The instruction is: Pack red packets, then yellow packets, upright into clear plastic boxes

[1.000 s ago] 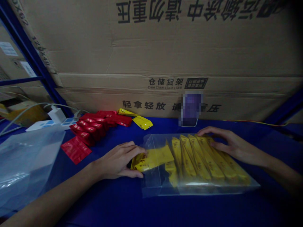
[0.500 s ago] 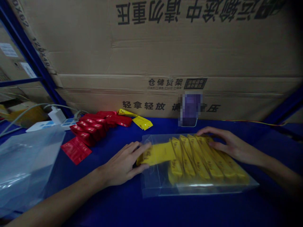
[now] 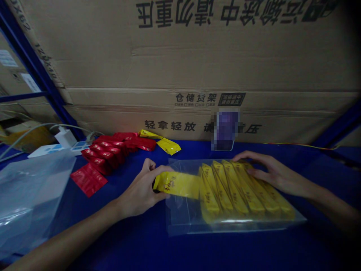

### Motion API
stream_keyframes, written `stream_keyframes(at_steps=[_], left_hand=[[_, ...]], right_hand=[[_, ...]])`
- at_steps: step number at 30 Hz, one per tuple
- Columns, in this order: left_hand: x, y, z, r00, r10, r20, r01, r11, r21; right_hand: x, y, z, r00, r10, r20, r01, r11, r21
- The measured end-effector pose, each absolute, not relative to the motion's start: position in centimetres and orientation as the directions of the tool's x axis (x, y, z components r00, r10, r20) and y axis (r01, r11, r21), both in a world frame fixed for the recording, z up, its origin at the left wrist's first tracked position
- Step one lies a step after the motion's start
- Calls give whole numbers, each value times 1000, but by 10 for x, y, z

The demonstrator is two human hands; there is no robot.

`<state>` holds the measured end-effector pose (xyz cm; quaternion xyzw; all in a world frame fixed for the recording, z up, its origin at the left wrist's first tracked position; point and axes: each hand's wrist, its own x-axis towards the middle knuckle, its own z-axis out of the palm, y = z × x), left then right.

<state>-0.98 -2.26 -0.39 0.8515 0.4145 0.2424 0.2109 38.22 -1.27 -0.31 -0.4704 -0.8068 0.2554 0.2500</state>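
Observation:
A yellow packet [image 3: 180,184] lies flat at the left end of a clear plastic bag [image 3: 183,218]. My left hand [image 3: 143,192] pinches its outer end between thumb and curled fingers, and its other end reaches over or into the bag; which, I cannot tell. Inside the bag, several more yellow packets [image 3: 242,192] stand in a slanted row. At the bag's far right edge, my right hand [image 3: 270,173] grips the bag and the packets in it, thumb on the near side and fingers along the back.
Red packets [image 3: 113,150] are heaped at the back left, with two loose yellow packets [image 3: 169,146] beside them. A phone [image 3: 227,131] leans on the cardboard [image 3: 158,67] behind. More clear plastic [image 3: 31,199] lies on the left, near a white charger [image 3: 65,137] and cables.
My left hand has drawn back a little to the left, and its fingers have curled round the packet's end. The packet has slid left with it. My right hand stays put.

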Motion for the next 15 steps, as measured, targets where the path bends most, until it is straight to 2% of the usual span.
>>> stream_keyframes(at_steps=[4, 6, 11, 15], left_hand=[[-11, -16, -9, 650, 748, 137, 396, -486, 779], [-13, -13, -10, 696, 706, 127, 300, -448, 842], [-23, -9, -3, 739, 651, 174, 345, -587, 732], [-28, -7, 1, 772, 610, 179, 315, -612, 725]], right_hand=[[381, -13, -1, -432, 887, 160, 636, 426, -644], [381, -13, -1, -431, 888, 162, 638, 427, -641], [382, -12, -2, -424, 890, 166, 649, 426, -630], [380, -14, -1, -427, 890, 162, 648, 426, -631]])
